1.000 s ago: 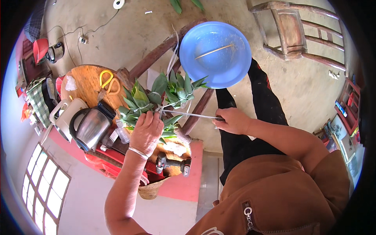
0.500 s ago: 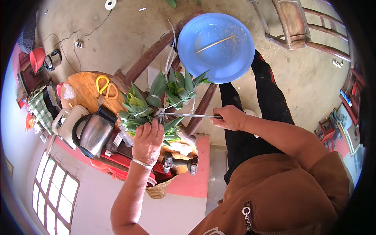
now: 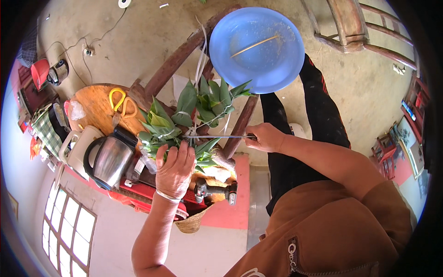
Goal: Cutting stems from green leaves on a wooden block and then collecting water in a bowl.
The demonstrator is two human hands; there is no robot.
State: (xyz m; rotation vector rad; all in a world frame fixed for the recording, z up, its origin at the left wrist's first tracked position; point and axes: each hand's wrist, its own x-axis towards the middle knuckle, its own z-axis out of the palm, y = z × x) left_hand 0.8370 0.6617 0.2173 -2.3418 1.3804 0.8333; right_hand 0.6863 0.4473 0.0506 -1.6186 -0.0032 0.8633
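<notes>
A cluster of green leaf-wrapped dumplings (image 3: 213,107), tied with pale string (image 3: 201,60), hangs beside the wooden chair frame. My left hand (image 3: 175,171), with a white band at the wrist, grips the leaves of the lower dumplings (image 3: 161,127); its fingertips lie partly among the leaves. Closed around a dark handle, my right hand (image 3: 266,137) holds a long thin knife (image 3: 217,136). Its blade appears almost edge-on and runs level across to the tied strings, just above my left fingers. Whether the blade touches the string, I cannot tell.
A blue basin (image 3: 256,51) with a chopstick (image 3: 254,46) in it stands beyond. On the wooden table (image 3: 90,108) at left are yellow-handled scissors (image 3: 116,99) and a steel kettle (image 3: 113,159). A power drill (image 3: 216,190) lies near my left wrist. A wooden chair (image 3: 346,23) stands far right.
The knife's blade has moved left and levelled across the strings, and my right hand has shifted slightly left. My left fingers have spread a little. The whole view has shifted slightly.
</notes>
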